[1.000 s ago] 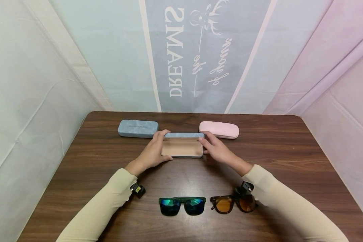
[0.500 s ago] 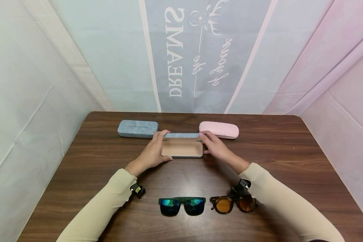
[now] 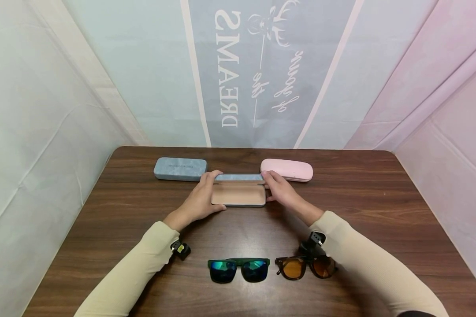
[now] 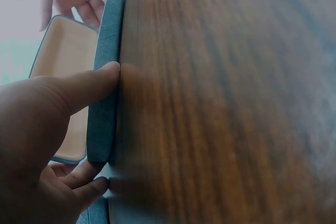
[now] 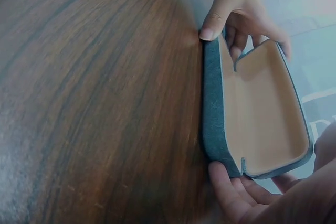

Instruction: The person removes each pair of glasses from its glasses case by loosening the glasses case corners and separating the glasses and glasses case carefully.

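Observation:
A blue glasses case (image 3: 238, 199) with a tan lining sits on the table, its lid raised at the back. My left hand (image 3: 197, 196) grips its left end, thumb along the front wall and fingers at the end and back. At the opposite end, my right hand (image 3: 283, 190) holds the case, one digit at the lid's top corner and others low on the end. The left wrist view shows the teal front wall (image 4: 107, 45) under the left thumb. In the right wrist view the lid's lining (image 5: 273, 103) shows bare.
A closed blue glasses case (image 3: 180, 169) lies behind to the left, a pink glasses case (image 3: 287, 170) behind to the right. Nearer are green-framed mirrored sunglasses (image 3: 239, 270) and brown-lensed sunglasses (image 3: 293, 267), the latter partly under the right wrist camera (image 3: 316, 240). A fabric backdrop hangs behind.
My right forearm has shifted slightly left, and its uppermost digit has moved from over the lid's inside to its top corner. My left hand stays in place.

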The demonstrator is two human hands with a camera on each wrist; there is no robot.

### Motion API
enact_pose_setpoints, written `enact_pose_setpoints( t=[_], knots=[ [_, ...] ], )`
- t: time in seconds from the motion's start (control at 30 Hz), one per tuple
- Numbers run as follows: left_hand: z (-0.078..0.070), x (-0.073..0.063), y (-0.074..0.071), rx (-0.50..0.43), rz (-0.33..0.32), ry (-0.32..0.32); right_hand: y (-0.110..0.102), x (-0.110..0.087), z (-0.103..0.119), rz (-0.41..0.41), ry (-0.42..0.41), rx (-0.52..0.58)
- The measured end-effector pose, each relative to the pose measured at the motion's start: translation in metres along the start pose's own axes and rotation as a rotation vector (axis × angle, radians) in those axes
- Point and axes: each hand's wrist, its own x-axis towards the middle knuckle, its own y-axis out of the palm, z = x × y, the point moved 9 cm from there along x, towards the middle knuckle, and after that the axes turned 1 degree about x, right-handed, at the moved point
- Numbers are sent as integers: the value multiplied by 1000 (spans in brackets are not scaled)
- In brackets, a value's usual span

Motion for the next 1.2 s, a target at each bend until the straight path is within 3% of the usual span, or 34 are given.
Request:
enact_pose_setpoints(
  t=[0.37,1.2],
  knots=[
    [1,0,1,4,-1,2,0,2,-2,-16,49,42],
    [-3,2,-2,49,9,-3,0,1,3,29,15,42]
  ],
)
